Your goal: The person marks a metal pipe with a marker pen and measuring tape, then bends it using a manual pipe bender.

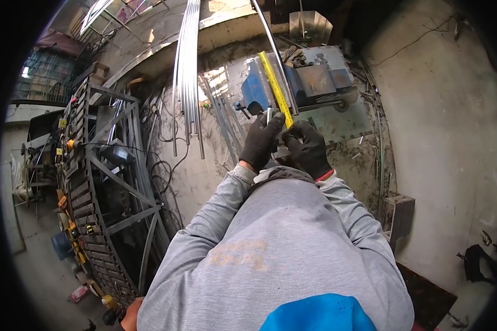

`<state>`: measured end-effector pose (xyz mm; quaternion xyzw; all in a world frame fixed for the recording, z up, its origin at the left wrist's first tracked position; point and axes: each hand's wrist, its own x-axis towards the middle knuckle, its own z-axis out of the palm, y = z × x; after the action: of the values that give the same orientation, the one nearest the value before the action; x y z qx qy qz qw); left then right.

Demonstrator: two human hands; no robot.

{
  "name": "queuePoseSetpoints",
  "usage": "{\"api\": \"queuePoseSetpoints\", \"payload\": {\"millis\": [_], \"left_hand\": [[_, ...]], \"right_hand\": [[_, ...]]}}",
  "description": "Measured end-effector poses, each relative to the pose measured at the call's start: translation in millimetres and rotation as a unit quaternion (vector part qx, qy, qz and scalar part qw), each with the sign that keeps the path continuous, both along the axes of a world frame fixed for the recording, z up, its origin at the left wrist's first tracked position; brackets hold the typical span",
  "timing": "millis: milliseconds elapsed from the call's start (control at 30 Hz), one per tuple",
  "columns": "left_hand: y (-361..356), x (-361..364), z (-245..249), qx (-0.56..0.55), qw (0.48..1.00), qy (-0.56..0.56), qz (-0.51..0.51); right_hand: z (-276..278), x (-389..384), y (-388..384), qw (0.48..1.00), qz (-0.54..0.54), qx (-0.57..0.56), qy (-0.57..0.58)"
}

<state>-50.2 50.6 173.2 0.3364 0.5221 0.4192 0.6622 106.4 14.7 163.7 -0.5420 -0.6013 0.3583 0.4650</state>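
Both my hands wear black gloves and are held close together in front of my chest. My right hand (306, 150) is closed at the near end of a yellow tape measure (275, 83), whose blade stretches away from me. Alongside the blade runs a shiny metal tube (273, 41), its near end just beyond my right fingers. My left hand (261, 139) is closed around a short, thin white stick (269, 115) that resembles a marker, its tip pointing up beside the thumb. Beneath the tape lies a blue metal machine (315, 83), partly covered by it.
A bundle of long shiny tubes (189, 71) reaches in from the far side, left of my hands. Further left stands a dark metal rack (119, 160) with tools along its edge. A hollow block (398, 215) sits by the right wall (439, 110). Cables (163, 171) lie on the floor.
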Motion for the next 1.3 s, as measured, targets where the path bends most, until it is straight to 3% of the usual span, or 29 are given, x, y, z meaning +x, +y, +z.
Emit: {"api": "queuePoseSetpoints", "payload": {"millis": [33,100,167,200,233,300,333,367,400,433,467,500,567,600,667,700,733,767,800,833,867,900,967,1033,1067,1100,1200,1267,1300], "left_hand": [[-4.6,4.2,-1.6,0.026,0.998,0.036,-0.037],[-4.1,4.5,1.8,0.040,0.999,0.010,-0.017],[-0.6,-6.3,10.5,0.077,0.991,0.108,-0.035],[3.0,-13.0,6.8,0.164,0.964,0.204,-0.056],[7.5,-21.0,7.0,0.164,0.964,0.205,-0.051],[10.3,-36.6,6.1,0.243,0.825,0.460,-0.221],[7.9,-41.4,11.0,0.278,0.794,0.469,-0.269],[4.3,-43.8,11.3,0.272,0.796,0.474,-0.261],[1.7,-45.1,13.0,0.301,0.766,0.461,-0.333],[-0.3,-47.9,16.0,0.325,0.730,0.448,-0.400],[-2.7,-48.4,23.7,0.327,0.747,0.421,-0.398],[-3.9,-48.7,24.4,0.326,0.776,0.386,-0.376],[-1.0,-51.1,39.2,0.326,0.768,0.421,-0.354],[1.3,-53.1,37.4,0.322,0.773,0.428,-0.340],[1.0,-60.6,29.5,0.340,0.841,0.374,-0.194],[-0.7,-64.4,44.3,0.246,0.908,0.308,-0.144],[0.0,-70.8,37.3,0.192,0.968,0.147,-0.061],[1.4,-78.2,27.5,0.137,0.990,-0.021,0.019],[-0.4,-82.9,19.7,0.135,0.990,-0.019,0.022],[-1.5,-81.9,11.0,0.140,0.979,-0.125,0.081],[-0.7,-74.4,5.5,0.139,0.953,-0.234,0.134],[-1.6,-71.8,10.7,0.102,0.960,-0.238,0.103],[-2.6,-62.5,-10.5,0.142,0.959,-0.243,0.031],[-5.7,-49.9,-14.2,0.059,0.903,-0.426,0.014],[-10.6,-43.8,3.5,0.041,0.910,-0.412,0.000],[-20.3,-40.5,16.7,0.161,0.974,-0.157,-0.029],[-24.6,-22.1,30.9,0.063,0.973,-0.221,-0.035],[-28.6,-8.3,12.3,0.039,0.985,-0.156,-0.060],[-28.7,-6.1,12.2,0.038,0.985,-0.154,-0.071]], "right_hand": [[0.3,-2.0,-1.9,1.000,0.001,-0.003,0.001],[8.6,-3.5,-4.2,0.998,0.053,-0.029,0.035],[12.7,-1.1,-6.1,0.997,0.070,-0.029,0.032],[15.6,1.1,-5.5,0.995,0.085,-0.028,0.031],[20.8,8.3,-3.8,0.995,0.090,-0.027,0.031],[46.1,31.0,-1.0,0.968,0.036,0.135,-0.207],[64.3,38.7,-0.1,0.946,0.012,0.200,-0.256],[83.8,43.6,4.0,0.916,-0.012,0.268,-0.300],[103.5,43.4,7.7,0.915,0.004,0.277,-0.292],[122.4,40.2,8.6,0.888,0.031,0.267,-0.373],[130.9,37.5,10.3,0.853,0.055,0.259,-0.450],[117.6,45.1,14.6,0.857,0.115,0.233,-0.444],[83.2,64.0,9.0,0.896,0.208,-0.033,-0.390],[59.2,73.0,7.0,0.898,0.206,-0.003,-0.388],[24.9,87.3,4.8,0.893,0.228,0.034,-0.387],[14.4,92.2,3.4,0.940,0.173,-0.074,-0.285],[5.6,94.3,6.7,0.960,0.111,-0.186,-0.178],[-2.8,95.2,13.0,0.959,0.121,-0.185,-0.177],[-8.1,96.3,16.8,0.963,0.116,-0.234,0.067],[-13.5,101.4,16.9,0.909,0.095,-0.268,0.306],[-11.8,97.5,24.0,0.862,0.137,-0.283,0.398],[24.9,71.5,20.2,0.868,0.083,-0.291,0.394],[17.1,63.3,33.3,0.789,0.160,-0.276,0.524],[20.9,44.7,40.3,0.815,0.172,-0.226,0.504],[22.9,40.5,41.3,0.824,0.163,-0.225,0.494],[26.2,33.7,41.3,0.809,0.162,-0.231,0.515],[32.8,10.4,37.1,0.794,0.114,-0.193,0.565],[52.4,-1.8,33.5,0.754,-0.005,-0.199,0.626],[39.6,7.8,35.3,0.753,-0.012,-0.192,0.630]]}}
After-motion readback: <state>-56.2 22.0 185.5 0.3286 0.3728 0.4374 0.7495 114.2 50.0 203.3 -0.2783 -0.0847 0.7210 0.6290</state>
